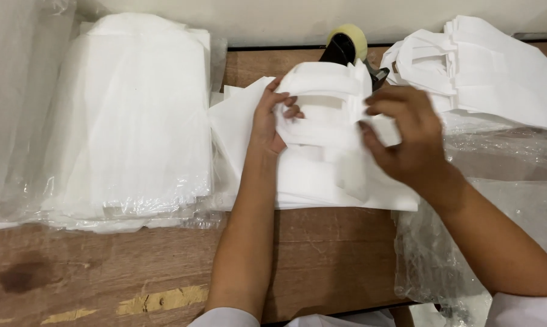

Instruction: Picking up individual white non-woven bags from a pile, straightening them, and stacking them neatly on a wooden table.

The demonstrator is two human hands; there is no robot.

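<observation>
- Left hand (273, 118): closed on the left edge of a folded white bag (322, 115), fingers curled over the front, thumb behind.
- Right hand (403, 136): pinched the right edge of the same folded white bag, fingers bent, thumb pressed toward the fabric.
- Folded white bag: held up between both hands, just above a flat stack of white bags (310, 175), with a cut-out handle opening seen near its top; lay at the middle of the wooden counter (322, 254), toward the far side.
- Flat stack of white bags: rested on the counter under the hands, near edge straight, left corner touching the plastic-wrapped bundle.
- Plastic-wrapped bundle of white bags (134, 115): tall pile at left, covered in clear film, well left of the hands.
- Loose pile of white bags (485, 72): lay at far right, handle cut-outs visible, on crinkled clear plastic sheet (497, 200) spread over the right end of the counter.
- Tape dispenser (349, 45): stood at the far edge behind the held bag, black body with a pale roll, partly hidden.
- Counter: brown wood, worn, with a dark stain and pale scraped patches at near left.
- White sleeves visible at the near edge, 1 on each arm.
</observation>
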